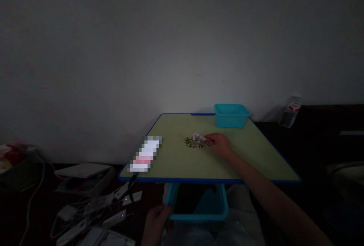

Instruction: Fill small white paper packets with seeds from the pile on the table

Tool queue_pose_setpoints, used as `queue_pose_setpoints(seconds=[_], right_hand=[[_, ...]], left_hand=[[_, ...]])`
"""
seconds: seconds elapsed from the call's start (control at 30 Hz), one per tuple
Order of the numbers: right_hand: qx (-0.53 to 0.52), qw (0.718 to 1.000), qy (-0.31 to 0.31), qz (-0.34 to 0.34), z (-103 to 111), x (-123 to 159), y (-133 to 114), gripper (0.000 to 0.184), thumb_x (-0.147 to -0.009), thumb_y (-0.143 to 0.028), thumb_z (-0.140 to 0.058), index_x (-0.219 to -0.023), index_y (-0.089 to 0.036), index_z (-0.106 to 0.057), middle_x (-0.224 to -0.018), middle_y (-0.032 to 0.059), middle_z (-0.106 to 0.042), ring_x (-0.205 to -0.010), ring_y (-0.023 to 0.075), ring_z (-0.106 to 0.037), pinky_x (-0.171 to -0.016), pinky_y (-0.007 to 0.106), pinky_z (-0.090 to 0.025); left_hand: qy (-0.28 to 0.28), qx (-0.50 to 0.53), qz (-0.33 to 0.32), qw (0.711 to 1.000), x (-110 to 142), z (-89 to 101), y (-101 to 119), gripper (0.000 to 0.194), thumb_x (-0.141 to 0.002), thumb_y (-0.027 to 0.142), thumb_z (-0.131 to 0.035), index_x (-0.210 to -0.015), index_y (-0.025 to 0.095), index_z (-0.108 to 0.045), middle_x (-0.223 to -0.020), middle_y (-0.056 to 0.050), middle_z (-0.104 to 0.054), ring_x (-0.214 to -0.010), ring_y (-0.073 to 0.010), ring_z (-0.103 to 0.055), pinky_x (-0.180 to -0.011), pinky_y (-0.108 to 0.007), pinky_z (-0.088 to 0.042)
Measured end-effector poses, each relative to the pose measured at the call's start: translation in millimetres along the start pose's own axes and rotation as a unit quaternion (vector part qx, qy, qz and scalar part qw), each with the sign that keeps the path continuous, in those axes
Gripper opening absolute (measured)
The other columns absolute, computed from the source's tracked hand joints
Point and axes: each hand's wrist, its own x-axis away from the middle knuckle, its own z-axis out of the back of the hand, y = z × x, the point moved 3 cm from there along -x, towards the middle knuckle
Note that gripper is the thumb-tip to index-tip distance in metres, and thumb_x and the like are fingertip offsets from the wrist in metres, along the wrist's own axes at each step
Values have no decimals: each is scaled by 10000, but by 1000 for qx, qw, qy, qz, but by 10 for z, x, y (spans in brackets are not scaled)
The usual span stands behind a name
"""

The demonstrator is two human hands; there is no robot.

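Grains [196,143], small and dark, lay loosely scattered on the table [170,166], just off its middle toward nine o'clock, with the wall [182,56] at twelve. The right hand [221,144] reached in from five o'clock, its fingers closed around the reddish end of a small tool [199,137]. The tool's pale end lay toward nine o'clock from the hand, over the grains; the dim light made its exact kind impossible to tell.

At six o'clock, below the near edge of the table, a blue basin [196,217] sat over the person's lap [247,212]. The left hand [156,219] gripped that basin's rim at about eight o'clock, thumb on top, the other fingers partly hidden. Its inside was too dark to read clearly.

A second basin [231,120], also blue, stood upright on the table near one o'clock. What looked like a phone [145,155], blurred into blocks, was between eight and nine o'clock, close to the edge. Beyond the table, pale cables [82,212] lay tangled at eight o'clock, and a clear bottle [290,111] with a red-marked label leaned at two o'clock.
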Motion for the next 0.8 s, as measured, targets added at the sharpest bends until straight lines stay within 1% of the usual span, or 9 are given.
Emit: queue_pose_setpoints(seconds=[0.13,0.37,0.43,0.53,0.63,0.8], right_hand=[[0,999,-36,-12,-30,9,-4,278,-854,-234,-484,-1062,-250,-667,-997,31,-688,-902,183,-608,-821,269,-420],[-16,999,-37,-18,-33,3,-11,269,-852,-248,-490,-1048,-254,-673,-992,28,-693,-885,184,-621,-792,263,-429],[-20,999,-39,-19,-29,0,-15,263,-850,-244,-493,-1035,-259,-679,-978,25,-697,-871,183,-626,-785,263,-432],[-34,999,-35,-21,-31,2,-19,262,-849,-244,-496,-1037,-260,-678,-986,22,-696,-874,182,-628,-780,264,-437],[-38,998,-40,-28,-44,9,-19,260,-845,-252,-505,-1040,-262,-675,-995,21,-693,-877,184,-629,-781,271,-440],[-35,998,-42,-22,-32,18,-31,258,-841,-269,-510,-1037,-266,-677,-980,19,-698,-864,183,-633,-770,267,-439]], left_hand=[[-2,-5,11,1000,34,-5,7,376,-669,457,-587,-426,175,-530,-271,13,-491,-252,-88,-359,-330,-211,-208],[2,3,22,1000,25,18,-3,376,-653,456,-618,-421,178,-519,-282,25,-471,-259,-81,-351,-309,-199,-187],[-6,10,18,1000,13,11,-5,381,-660,450,-618,-416,176,-516,-274,25,-462,-263,-78,-341,-311,-196,-182],[-16,21,13,1000,2,-3,-3,384,-668,441,-618,-413,173,-517,-269,22,-463,-266,-74,-336,-319,-195,-185],[-16,21,14,1000,7,-11,8,380,-670,437,-618,-413,172,-524,-264,19,-470,-263,-77,-341,-324,-198,-191],[-12,20,3,1000,30,-21,58,376,-658,426,-626,-400,177,-513,-253,40,-437,-260,-78,-349,-336,-200,-215]])
